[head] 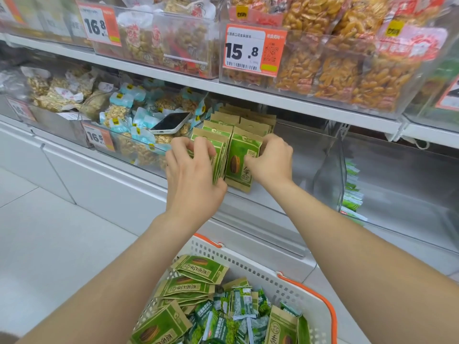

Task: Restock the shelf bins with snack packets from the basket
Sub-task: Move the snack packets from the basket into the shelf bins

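pale tiled floor (pixel 49 244) below white shelving (pixel 149 70) under even, bright light.

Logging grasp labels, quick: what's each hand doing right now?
Left hand: holding a stack of green packets, fingers curled over its top.
Right hand: gripping the front packet by its right edge.

White phone (pixel 171 122) lying screen-up at ten o'clock; orange 15.8 price tag (pixel 254 52) at twelve, 16.8 price tag (pixel 99 24) at eleven.
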`<action>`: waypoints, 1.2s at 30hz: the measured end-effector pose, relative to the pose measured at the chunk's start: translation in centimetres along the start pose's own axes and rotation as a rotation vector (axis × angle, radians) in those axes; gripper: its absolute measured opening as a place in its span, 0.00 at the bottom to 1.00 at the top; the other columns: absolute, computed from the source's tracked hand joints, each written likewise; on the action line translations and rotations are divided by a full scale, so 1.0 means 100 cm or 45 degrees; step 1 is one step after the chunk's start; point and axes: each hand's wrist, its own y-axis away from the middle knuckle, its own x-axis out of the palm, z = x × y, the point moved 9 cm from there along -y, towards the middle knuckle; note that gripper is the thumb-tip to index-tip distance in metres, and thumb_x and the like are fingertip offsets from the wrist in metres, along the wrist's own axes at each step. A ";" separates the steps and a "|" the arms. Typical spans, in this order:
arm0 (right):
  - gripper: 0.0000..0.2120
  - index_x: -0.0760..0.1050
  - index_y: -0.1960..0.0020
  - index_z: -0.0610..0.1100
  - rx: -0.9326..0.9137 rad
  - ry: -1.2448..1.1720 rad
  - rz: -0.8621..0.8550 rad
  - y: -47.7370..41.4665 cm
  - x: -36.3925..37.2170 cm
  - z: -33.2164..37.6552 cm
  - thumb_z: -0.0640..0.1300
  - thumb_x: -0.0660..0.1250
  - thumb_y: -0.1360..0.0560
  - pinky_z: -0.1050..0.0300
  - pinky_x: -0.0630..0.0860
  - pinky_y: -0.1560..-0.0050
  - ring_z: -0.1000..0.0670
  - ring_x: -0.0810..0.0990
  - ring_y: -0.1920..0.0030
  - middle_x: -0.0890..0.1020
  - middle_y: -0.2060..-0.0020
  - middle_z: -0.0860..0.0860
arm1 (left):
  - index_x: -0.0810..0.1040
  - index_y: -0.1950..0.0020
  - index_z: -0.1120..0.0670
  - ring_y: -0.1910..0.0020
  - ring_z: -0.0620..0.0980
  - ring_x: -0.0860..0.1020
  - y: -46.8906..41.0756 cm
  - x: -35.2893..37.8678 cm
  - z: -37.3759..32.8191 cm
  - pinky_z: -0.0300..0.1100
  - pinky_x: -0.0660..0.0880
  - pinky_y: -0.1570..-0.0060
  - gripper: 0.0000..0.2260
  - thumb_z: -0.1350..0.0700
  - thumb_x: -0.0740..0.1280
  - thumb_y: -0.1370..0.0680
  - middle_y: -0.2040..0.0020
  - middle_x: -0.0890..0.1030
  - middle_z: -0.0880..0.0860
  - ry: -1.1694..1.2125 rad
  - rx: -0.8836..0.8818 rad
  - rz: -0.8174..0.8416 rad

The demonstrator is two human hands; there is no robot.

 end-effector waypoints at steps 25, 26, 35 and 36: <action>0.14 0.70 0.40 0.44 0.081 -0.004 0.179 0.057 -0.021 0.011 0.48 0.67 0.23 0.53 0.69 0.54 0.46 0.73 0.53 0.75 0.45 0.47 | 0.70 0.48 0.53 0.58 0.47 0.69 0.039 -0.032 -0.001 0.47 0.69 0.63 0.10 0.56 0.71 0.23 0.49 0.72 0.49 0.175 0.025 -0.282; 0.09 0.72 0.45 0.47 -0.081 0.020 0.173 0.070 -0.028 0.026 0.46 0.66 0.24 0.52 0.70 0.56 0.48 0.74 0.54 0.77 0.49 0.49 | 0.70 0.51 0.52 0.61 0.48 0.70 0.045 -0.029 0.005 0.46 0.67 0.66 0.09 0.55 0.70 0.22 0.55 0.73 0.47 0.187 -0.034 -0.256; 0.11 0.70 0.62 0.47 -0.660 0.802 1.111 0.183 0.010 0.033 0.49 0.65 0.23 0.56 0.69 0.68 0.46 0.73 0.66 0.72 0.65 0.49 | 0.78 0.51 0.50 0.51 0.59 0.81 0.124 0.086 0.057 0.48 0.78 0.54 0.11 0.45 0.62 0.21 0.51 0.82 0.53 -0.522 0.010 0.870; 0.15 0.66 0.65 0.47 -0.684 0.869 1.200 0.192 0.018 0.023 0.48 0.65 0.22 0.57 0.67 0.69 0.48 0.70 0.69 0.70 0.67 0.49 | 0.79 0.49 0.50 0.49 0.58 0.82 0.137 0.099 0.062 0.48 0.79 0.54 0.10 0.47 0.62 0.21 0.49 0.82 0.53 -0.600 0.083 0.977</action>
